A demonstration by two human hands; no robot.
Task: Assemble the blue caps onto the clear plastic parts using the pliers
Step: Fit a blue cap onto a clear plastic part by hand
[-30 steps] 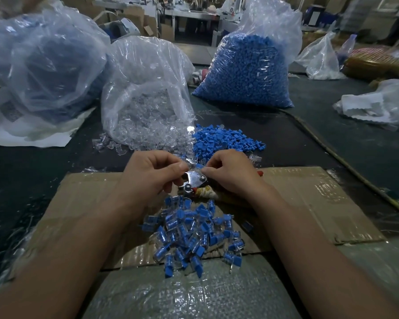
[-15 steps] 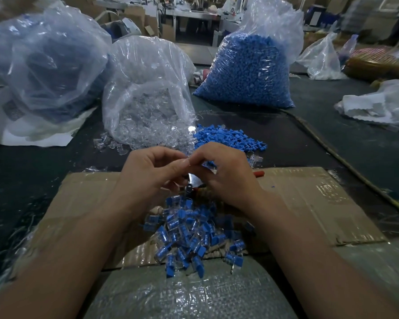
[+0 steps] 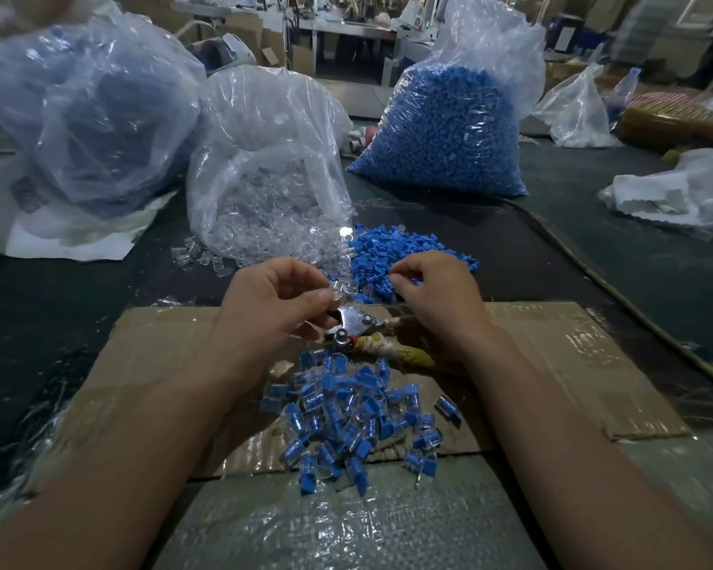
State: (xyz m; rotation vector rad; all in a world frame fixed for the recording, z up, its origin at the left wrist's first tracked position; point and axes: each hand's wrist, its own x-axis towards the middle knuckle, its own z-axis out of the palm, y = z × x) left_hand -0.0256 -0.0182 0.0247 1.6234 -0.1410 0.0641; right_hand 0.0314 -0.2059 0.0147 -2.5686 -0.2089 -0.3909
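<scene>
Clear plastic part [image 3: 337, 290] pinched between thumb and forefinger of the left hand [image 3: 276, 306], just above the metal head of the pliers [image 3: 353, 325]. Curled down onto the near edge of the loose blue caps [image 3: 404, 257]: the right hand [image 3: 433, 300] (cap pinched yet or not: cannot tell). Pliers flat on the cardboard [image 3: 573, 364] between both hands, long axis running rightward, wrapped handle passing under the right wrist. Probably next: cap carried left to the part, handle nearest the right hand.
</scene>
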